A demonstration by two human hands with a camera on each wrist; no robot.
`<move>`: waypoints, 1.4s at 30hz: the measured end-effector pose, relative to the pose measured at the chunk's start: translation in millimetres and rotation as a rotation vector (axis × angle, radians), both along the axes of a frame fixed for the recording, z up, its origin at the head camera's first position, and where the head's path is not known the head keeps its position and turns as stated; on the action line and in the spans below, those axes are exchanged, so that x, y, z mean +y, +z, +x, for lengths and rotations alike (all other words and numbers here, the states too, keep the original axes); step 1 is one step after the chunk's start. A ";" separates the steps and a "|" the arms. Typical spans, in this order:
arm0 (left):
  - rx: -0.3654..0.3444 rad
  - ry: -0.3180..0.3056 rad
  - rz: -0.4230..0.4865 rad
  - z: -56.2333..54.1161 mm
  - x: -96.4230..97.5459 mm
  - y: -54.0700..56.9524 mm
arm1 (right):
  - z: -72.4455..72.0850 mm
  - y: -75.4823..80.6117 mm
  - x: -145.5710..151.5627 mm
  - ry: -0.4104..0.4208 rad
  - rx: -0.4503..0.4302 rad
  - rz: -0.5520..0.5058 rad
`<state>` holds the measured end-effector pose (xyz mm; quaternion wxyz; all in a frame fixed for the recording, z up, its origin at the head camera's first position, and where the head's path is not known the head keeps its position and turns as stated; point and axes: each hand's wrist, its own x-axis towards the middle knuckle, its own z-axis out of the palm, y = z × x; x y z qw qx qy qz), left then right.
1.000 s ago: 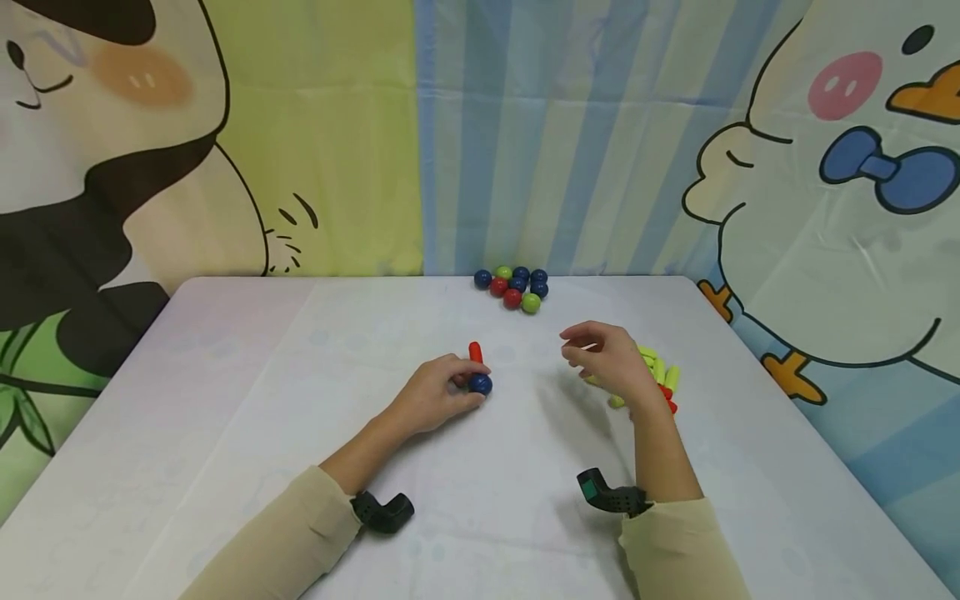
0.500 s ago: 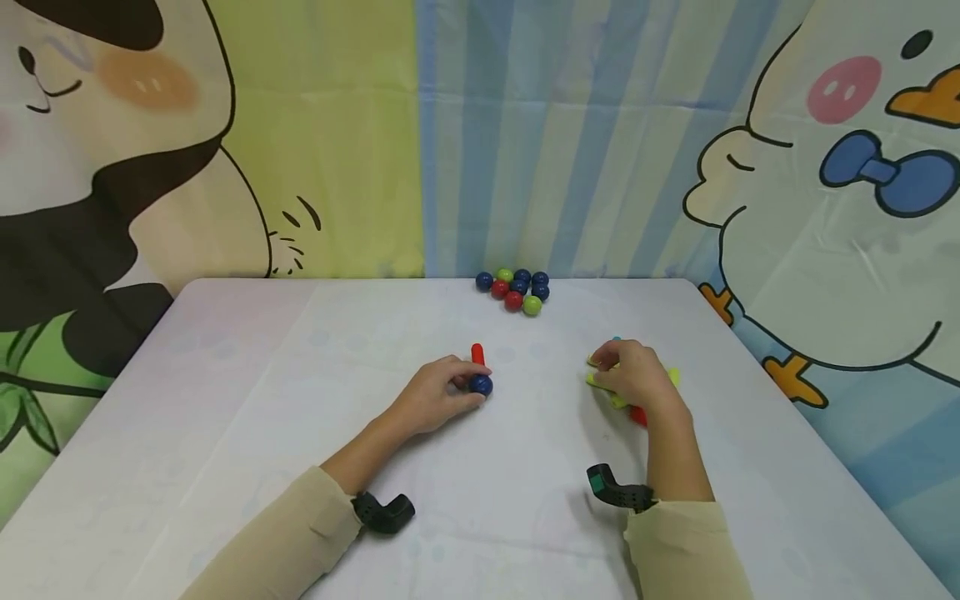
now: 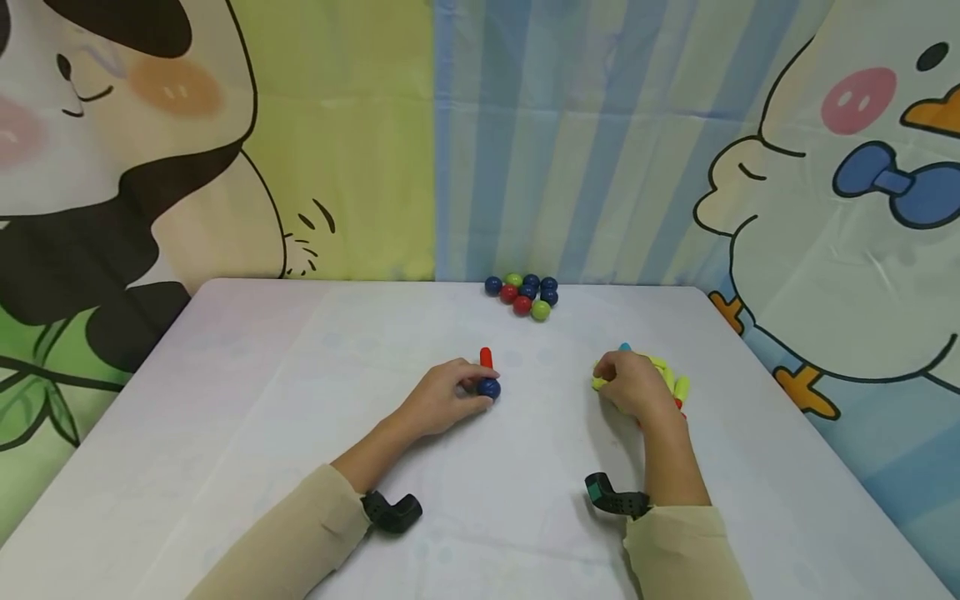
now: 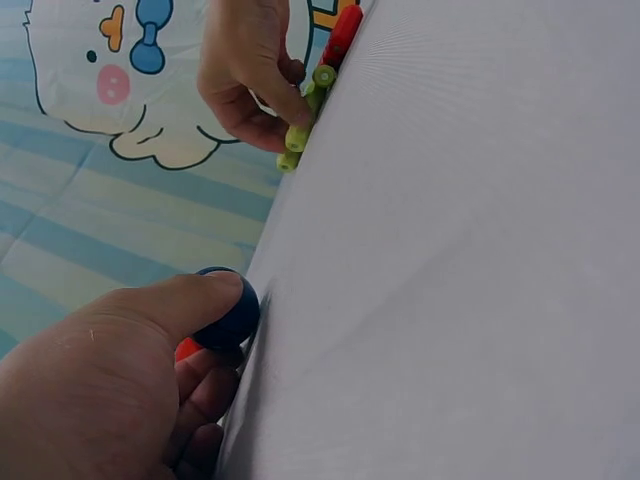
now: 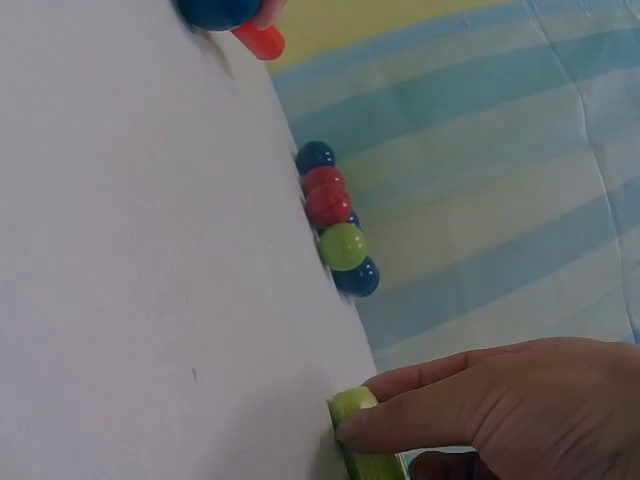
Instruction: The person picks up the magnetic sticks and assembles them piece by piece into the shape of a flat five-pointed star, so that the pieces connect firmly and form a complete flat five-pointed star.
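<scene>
My left hand [image 3: 448, 398] pinches a dark blue ball [image 3: 488, 389] between thumb and fingers on the white table. A red stick [image 3: 486, 357] points away just behind the ball; whether the two are joined is hidden by the fingers. Over on the right, my right hand [image 3: 633, 387] is down at a pile of short rods, its thumb and finger pinching a yellow-green stick [image 5: 354, 400]. More yellow-green sticks [image 3: 682, 388] show beyond this hand, a light blue stick [image 3: 625, 347] peeks out behind it, and red sticks [image 4: 343, 35] lie at the pile's near side.
At the table's [image 3: 300, 350] far edge several balls sit in a cluster: dark blue balls [image 3: 492, 286], red balls [image 3: 522, 306] and green balls [image 3: 540, 311]. A cartoon-printed curtain [image 3: 360, 142] hangs behind the table.
My right hand has gone down and right onto the pile of sticks, its fingers closing there. My left hand stays on the blue ball. The head view has shifted slightly.
</scene>
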<state>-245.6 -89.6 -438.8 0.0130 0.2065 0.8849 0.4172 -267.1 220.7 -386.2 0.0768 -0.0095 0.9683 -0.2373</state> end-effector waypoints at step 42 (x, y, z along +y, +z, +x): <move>0.154 0.109 -0.132 9.7 2.1 1.8 | -2.9 -21.5 -68.2 0.279 -0.056 -0.485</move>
